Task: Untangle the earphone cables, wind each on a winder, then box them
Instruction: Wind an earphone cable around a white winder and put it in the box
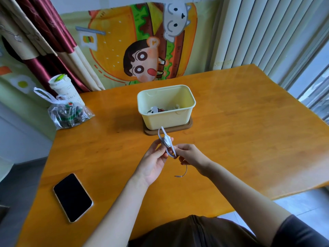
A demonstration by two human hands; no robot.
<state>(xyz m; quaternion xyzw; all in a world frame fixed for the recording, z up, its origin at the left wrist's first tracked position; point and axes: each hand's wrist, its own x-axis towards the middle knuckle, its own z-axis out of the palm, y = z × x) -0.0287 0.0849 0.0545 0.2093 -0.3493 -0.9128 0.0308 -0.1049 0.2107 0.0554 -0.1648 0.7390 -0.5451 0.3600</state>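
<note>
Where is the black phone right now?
In the head view, the phone lies flat on the orange table near its front left edge, down and to the left of the left hand and apart from it.

I find no text that I can read with certainty. The white paper cup with the green lid carries some dark marks like handwriting, too small for me. The clear plastic bag shows a red and green print, also not legible.
</note>
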